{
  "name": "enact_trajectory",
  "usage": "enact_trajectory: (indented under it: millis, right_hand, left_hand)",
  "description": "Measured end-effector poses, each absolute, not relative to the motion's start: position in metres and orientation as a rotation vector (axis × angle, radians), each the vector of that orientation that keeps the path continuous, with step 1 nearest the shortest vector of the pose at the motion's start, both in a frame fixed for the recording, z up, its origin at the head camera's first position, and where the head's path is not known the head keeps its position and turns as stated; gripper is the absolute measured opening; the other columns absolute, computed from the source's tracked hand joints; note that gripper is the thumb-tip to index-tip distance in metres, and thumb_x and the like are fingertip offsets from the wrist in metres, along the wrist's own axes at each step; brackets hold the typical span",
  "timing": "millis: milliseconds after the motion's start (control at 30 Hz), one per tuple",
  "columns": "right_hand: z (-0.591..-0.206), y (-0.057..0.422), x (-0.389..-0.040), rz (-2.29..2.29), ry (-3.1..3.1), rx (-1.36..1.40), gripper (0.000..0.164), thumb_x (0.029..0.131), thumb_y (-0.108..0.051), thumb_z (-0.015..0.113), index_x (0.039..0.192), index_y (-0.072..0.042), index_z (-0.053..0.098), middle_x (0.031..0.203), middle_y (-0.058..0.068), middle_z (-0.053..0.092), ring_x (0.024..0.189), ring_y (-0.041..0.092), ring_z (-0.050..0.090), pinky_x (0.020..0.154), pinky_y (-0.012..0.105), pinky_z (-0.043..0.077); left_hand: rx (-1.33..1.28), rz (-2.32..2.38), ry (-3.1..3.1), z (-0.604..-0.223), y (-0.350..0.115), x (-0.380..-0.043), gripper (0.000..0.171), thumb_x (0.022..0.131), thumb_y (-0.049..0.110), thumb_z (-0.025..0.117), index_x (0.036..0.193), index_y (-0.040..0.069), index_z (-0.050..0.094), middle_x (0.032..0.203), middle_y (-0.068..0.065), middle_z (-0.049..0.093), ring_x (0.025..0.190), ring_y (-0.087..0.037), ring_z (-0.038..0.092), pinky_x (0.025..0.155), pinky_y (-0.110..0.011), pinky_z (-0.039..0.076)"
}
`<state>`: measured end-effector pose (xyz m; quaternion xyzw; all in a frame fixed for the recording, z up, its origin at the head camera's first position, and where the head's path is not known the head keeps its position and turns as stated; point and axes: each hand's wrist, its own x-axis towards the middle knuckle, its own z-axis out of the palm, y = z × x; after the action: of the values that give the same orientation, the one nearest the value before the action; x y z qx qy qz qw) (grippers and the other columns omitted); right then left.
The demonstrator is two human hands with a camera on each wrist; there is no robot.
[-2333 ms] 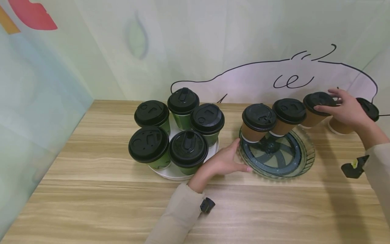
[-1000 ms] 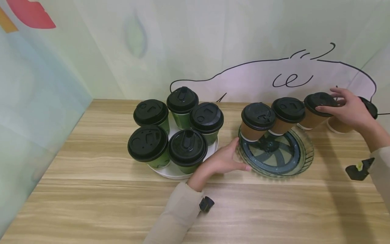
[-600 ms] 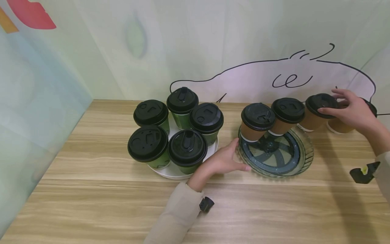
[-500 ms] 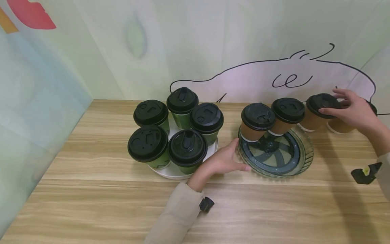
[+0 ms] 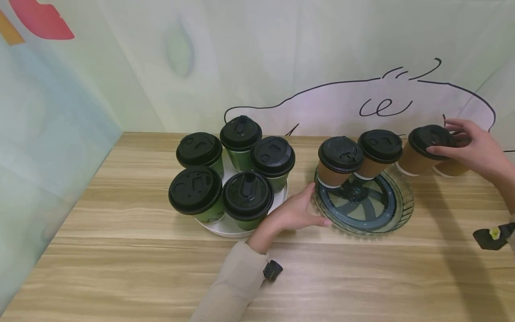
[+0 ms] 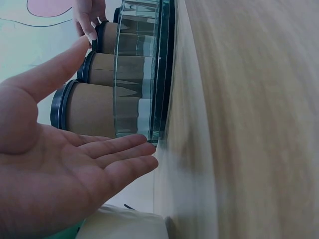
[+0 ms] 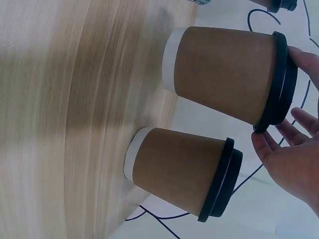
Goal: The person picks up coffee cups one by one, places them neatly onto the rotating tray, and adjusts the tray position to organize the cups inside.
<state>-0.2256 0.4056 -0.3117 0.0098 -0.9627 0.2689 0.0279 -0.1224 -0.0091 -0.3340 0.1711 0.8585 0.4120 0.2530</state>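
Observation:
My right hand point(image 5: 476, 145) grips the black lid of a brown paper coffee cup point(image 5: 416, 158), thumb at the near side and fingers round the far side. In the right wrist view, that cup point(image 7: 224, 72) leans slightly, and another lidded brown cup point(image 7: 179, 169) stands beside it. The ribbed clear round tray point(image 5: 407, 208) carries two brown cups, one at its back left point(image 5: 334, 173) and one at its back point(image 5: 368, 169). My left hand point(image 5: 295, 212) is spread at the tray's left side, fingertips right at the rim; its palm point(image 6: 65, 169) is bare.
Left of the tray, several green paper cups point(image 5: 277, 182) with black lids stand on a white round plate point(image 5: 225, 231). A printed backdrop point(image 5: 257, 58) rises along the back edge of the wooden table point(image 5: 161, 273).
My right hand has shifted a little to the right and nearer with the brown cup, which now hides more of the cup behind it. My left hand stays in place.

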Motion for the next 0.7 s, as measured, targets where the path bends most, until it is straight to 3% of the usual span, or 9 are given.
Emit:
enact_trajectory:
  millis: [167,333,433,600,700]
  right_hand:
    - [-0.308,0.405,-0.221,0.779,-2.963,0.037,0.09,0.078,-0.04,0.071,0.147,-0.027,0.016,0.141,0.024,0.03,0.111,0.043,0.038,0.086,0.052,0.037]
    - [-0.303,0.403,-0.216,0.756,-2.961,0.027,0.089,0.078,-0.041,0.071,0.147,-0.03,0.015,0.135,0.028,0.036,0.108,0.041,0.04,0.087,0.055,0.036]
    - [-0.3,0.402,-0.211,0.797,-2.967,0.019,0.091,0.079,-0.039,0.07,0.148,-0.025,0.013,0.134,0.031,0.034,0.109,0.043,0.038,0.089,0.062,0.032]
    - [-0.296,0.399,-0.203,0.815,-2.969,0.015,0.088,0.081,-0.039,0.067,0.147,-0.028,0.011,0.138,0.028,0.029,0.11,0.042,0.033,0.091,0.06,0.03]
    - [-0.294,0.399,-0.198,0.796,-2.972,0.004,0.087,0.08,-0.041,0.067,0.147,-0.032,0.012,0.14,0.023,0.029,0.111,0.036,0.035,0.093,0.05,0.034]
  left_hand:
    - [0.474,1.119,2.335,-0.334,-0.009,-0.122,0.097,0.078,0.035,0.072,0.147,0.005,0.01,0.149,-0.011,0.019,0.134,-0.024,0.023,0.107,-0.036,0.024]
    - [0.479,1.123,2.335,-0.334,-0.01,-0.122,0.097,0.078,0.035,0.072,0.147,0.005,0.01,0.149,-0.011,0.019,0.134,-0.024,0.023,0.107,-0.036,0.024]
    - [0.478,1.122,2.335,-0.334,-0.01,-0.122,0.097,0.078,0.036,0.072,0.147,0.005,0.01,0.149,-0.011,0.019,0.134,-0.024,0.023,0.107,-0.036,0.024]
    - [0.479,1.121,2.335,-0.334,-0.01,-0.122,0.097,0.078,0.035,0.072,0.146,0.004,0.01,0.149,-0.011,0.019,0.134,-0.024,0.022,0.107,-0.036,0.023]
    - [0.479,1.117,2.335,-0.334,-0.01,-0.122,0.098,0.078,0.036,0.072,0.146,0.004,0.01,0.149,-0.011,0.019,0.134,-0.023,0.022,0.107,-0.035,0.023]
